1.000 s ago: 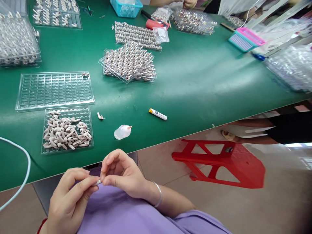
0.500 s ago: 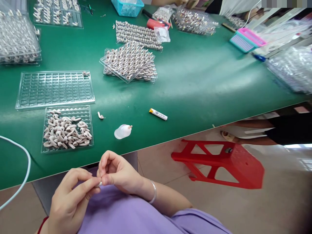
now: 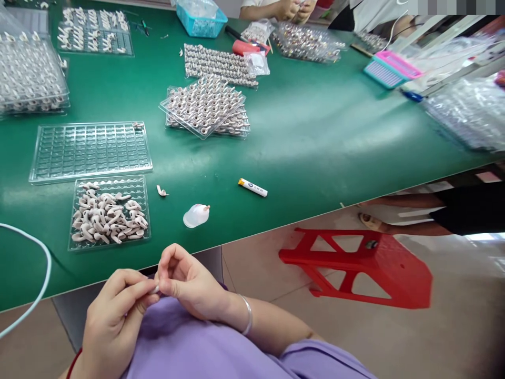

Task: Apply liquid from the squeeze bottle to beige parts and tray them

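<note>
Over my lap in purple cloth, both hands meet on one small pale earbud-shaped part (image 3: pixel 156 289). My left hand (image 3: pixel 112 321) pinches it from the left, fingers curled. My right hand (image 3: pixel 188 281), with a silver bangle on the wrist, pinches its other end between thumb and forefinger. Just beyond, near the green table's (image 3: pixel 315 131) front edge, a clear tray (image 3: pixel 109 213) holds a heap of several similar pale parts. One loose part (image 3: pixel 161 190) lies beside that tray.
An empty clear grid tray (image 3: pixel 90 151), stacked filled trays (image 3: pixel 205 108), a small squeeze bottle (image 3: pixel 195 215), a white tube (image 3: pixel 253 187) and a white cable (image 3: pixel 37 252) lie on the table. A red stool (image 3: pixel 355 268) stands on the floor. Another person's hands (image 3: pixel 290 8) work at the far edge.
My hands have shifted slightly left and closer to my body, still pinching the same small part. The camera view tilted up a little.
</note>
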`<state>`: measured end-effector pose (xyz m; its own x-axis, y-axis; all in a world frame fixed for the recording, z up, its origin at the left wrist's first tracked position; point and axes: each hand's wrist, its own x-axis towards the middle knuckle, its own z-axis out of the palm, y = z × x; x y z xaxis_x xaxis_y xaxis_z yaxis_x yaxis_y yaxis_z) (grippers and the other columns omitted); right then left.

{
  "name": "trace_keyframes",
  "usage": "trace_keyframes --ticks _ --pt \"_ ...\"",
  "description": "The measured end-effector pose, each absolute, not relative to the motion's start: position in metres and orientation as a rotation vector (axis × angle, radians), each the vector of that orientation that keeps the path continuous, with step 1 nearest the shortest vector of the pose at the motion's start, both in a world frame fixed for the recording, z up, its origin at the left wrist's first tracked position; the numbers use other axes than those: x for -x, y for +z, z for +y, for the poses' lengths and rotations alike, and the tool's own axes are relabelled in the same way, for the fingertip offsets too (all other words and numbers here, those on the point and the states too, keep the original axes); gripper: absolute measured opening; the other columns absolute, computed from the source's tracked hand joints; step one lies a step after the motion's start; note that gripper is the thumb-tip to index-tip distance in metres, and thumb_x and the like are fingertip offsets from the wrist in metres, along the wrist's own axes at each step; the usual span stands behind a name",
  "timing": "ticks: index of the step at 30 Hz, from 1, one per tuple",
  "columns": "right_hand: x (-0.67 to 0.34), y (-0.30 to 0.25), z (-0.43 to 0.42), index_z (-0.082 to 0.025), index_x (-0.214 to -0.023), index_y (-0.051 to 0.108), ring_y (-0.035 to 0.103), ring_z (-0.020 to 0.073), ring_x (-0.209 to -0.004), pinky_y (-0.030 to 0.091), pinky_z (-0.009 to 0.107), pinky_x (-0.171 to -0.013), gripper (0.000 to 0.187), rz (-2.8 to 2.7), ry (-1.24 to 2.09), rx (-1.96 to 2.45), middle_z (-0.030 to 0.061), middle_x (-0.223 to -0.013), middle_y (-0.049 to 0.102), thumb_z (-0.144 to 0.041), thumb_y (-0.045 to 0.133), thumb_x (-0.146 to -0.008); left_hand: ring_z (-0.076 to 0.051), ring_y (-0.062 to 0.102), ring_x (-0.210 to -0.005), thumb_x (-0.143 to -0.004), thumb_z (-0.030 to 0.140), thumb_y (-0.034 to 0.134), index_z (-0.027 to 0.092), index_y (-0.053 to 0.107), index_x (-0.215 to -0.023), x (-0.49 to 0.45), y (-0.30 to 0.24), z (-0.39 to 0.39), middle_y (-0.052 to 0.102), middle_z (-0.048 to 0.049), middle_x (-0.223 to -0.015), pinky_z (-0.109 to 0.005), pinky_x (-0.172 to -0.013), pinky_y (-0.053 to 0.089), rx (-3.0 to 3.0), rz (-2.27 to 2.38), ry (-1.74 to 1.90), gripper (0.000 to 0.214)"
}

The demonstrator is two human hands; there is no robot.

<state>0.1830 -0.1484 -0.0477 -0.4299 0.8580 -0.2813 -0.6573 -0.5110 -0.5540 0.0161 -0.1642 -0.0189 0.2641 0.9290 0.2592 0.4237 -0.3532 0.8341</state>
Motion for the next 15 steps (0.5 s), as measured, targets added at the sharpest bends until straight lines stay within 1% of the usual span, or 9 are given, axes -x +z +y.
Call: trace_keyframes --ticks 3,6,8,10,15 --pt "-0.182 -0.045 -0.146 -0.018 -0.085 0.054 0.059 0.0061 -0.064 0.047 0.019 -0.065 0.045 -0.426 2.060 0.720 -0.0067 -0.070 0.060 -0.035 0.090 -0.064 -0.011 0.067 -0.074 -0.083 0.019 0.068 0.029 0.076 -0.089 -0.018 -0.019 -0.159 0.070 0.0006 -0.083 -0.014 -0.067 0.054 -1.589 1.259 0.945 0.014" --pt "-0.181 -0.041 -0.143 -0.018 -0.084 0.054 0.060 0.0068 -0.062 0.046 0.020 -0.063 0.044 -0.400 2.085 0.705 -0.0048 -0.071 0.062 -0.047 0.084 -0.070 -0.015 0.069 -0.076 -0.078 0.030 0.075 0.028 0.079 -0.081 -0.019 -0.018 -0.153 0.073 -0.0011 -0.083 -0.018 -0.070 0.056 -1.138 1.224 0.907 0.005" --pt "-0.181 -0.039 -0.142 -0.018 -0.084 0.054 0.060 0.0073 -0.062 0.047 0.021 -0.063 0.043 -0.394 2.079 0.678 -0.0042 -0.071 0.062 -0.051 0.080 -0.073 -0.017 0.069 -0.079 -0.074 0.034 0.079 0.025 0.079 -0.080 -0.021 -0.017 -0.149 0.075 -0.0030 -0.084 -0.022 -0.074 0.057 -0.871 1.177 0.900 0.010" --pt "-0.181 -0.039 -0.141 -0.018 -0.084 0.055 0.061 0.0075 -0.062 0.048 0.022 -0.064 0.042 -0.402 2.071 0.661 -0.0040 -0.071 0.062 -0.051 0.079 -0.075 -0.017 0.069 -0.078 -0.070 0.036 0.082 0.023 0.080 -0.080 -0.024 -0.016 -0.147 0.075 -0.0045 -0.083 -0.024 -0.075 0.057 -0.693 1.135 0.884 0.016" --pt "-0.184 -0.042 -0.141 -0.018 -0.085 0.055 0.060 0.0080 -0.061 0.047 0.023 -0.063 0.041 -0.470 2.058 0.646 -0.0037 -0.071 0.061 -0.051 0.077 -0.077 -0.015 0.066 -0.067 -0.061 0.039 0.087 0.021 0.080 -0.077 -0.028 -0.009 -0.145 0.075 -0.0051 -0.075 -0.024 -0.067 0.055 -0.558 1.131 0.827 0.026"
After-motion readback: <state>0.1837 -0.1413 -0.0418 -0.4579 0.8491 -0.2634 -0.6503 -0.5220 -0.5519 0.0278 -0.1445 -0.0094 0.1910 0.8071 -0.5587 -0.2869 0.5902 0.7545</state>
